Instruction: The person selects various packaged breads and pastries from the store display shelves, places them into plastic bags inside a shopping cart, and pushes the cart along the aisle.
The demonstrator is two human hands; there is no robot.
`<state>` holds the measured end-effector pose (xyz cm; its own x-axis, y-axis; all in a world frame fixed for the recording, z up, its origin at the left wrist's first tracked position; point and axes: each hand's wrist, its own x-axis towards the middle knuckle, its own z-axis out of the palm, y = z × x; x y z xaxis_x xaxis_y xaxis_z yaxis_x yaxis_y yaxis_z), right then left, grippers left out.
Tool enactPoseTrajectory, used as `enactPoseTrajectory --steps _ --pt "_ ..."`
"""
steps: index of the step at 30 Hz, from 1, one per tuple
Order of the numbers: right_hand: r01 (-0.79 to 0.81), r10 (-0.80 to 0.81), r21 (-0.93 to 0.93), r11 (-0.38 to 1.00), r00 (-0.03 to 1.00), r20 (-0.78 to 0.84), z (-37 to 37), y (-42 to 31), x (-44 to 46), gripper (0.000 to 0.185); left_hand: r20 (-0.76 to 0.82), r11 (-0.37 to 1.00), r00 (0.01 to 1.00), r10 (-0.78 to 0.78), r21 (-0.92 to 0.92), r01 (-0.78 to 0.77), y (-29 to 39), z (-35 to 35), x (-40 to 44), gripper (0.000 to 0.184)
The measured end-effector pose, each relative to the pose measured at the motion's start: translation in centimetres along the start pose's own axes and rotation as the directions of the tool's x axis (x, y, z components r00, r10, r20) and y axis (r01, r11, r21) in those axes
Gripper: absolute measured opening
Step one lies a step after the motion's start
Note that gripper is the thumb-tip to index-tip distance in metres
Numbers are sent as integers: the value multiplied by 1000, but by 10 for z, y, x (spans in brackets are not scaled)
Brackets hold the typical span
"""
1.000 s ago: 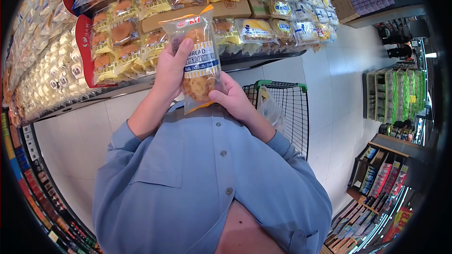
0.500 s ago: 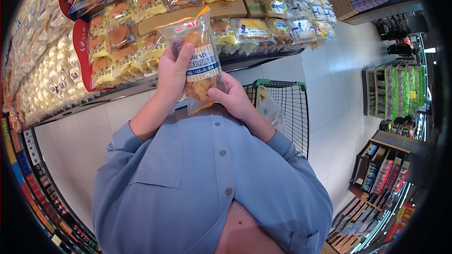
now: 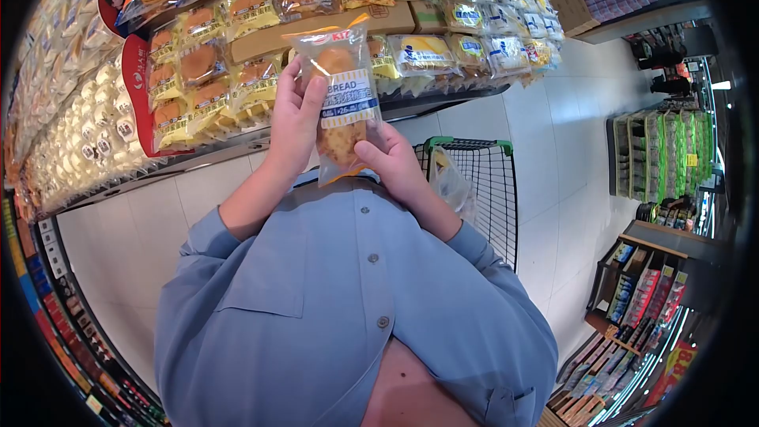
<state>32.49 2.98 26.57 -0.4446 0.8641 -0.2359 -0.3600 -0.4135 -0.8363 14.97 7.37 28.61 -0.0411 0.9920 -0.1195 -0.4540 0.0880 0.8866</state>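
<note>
A clear plastic package of bread [image 3: 342, 103] with orange edges and a white, yellow and blue label is held upright before my chest. My left hand [image 3: 296, 115] holds its left side, thumb near the label and the other fingers partly hidden behind. At the lower right, my right hand [image 3: 391, 162] grips the package with its thumb on the front; some of its fingers are hidden behind it. Beyond the package, wrapped cakes [image 3: 202, 61] stand in rows on the display shelf.
A black wire shopping cart [image 3: 494, 198] with green corners and a plastic bag [image 3: 452, 182] stands right of my hands. A red display divider [image 3: 136, 95] is at the left. Green-edged racks [image 3: 660, 156] and a dark shelf unit [image 3: 636, 285] are at the right.
The package has tilted in my hands and shifted slightly to the right at its top. My left hand's fingers show more apart from its thumb. Both hands keep hold of it.
</note>
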Motion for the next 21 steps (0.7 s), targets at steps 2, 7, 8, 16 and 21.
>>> enactPoseTrajectory --steps 2,7,8,16,21 --pt "11 -9 21 1000 996 -88 -1 1 3 45 -11 997 1000 -12 71 13 -2 -1 -1 61" --pt "106 -166 -318 942 972 -168 -3 4 4 52 153 962 988 -7 272 -36 -4 -4 -9 79" --pt "130 -227 -482 866 963 -147 -3 5 3 56 150 961 989 -5 273 -36 -4 -5 -10 79" --pt "436 -442 -378 816 894 78 4 -8 -1 27 374 877 900 -223 -326 353 20 -15 -6 82" --pt "230 -229 -180 956 973 28 -7 4 2 24 390 735 881 -266 -509 447 32 -8 -12 85"
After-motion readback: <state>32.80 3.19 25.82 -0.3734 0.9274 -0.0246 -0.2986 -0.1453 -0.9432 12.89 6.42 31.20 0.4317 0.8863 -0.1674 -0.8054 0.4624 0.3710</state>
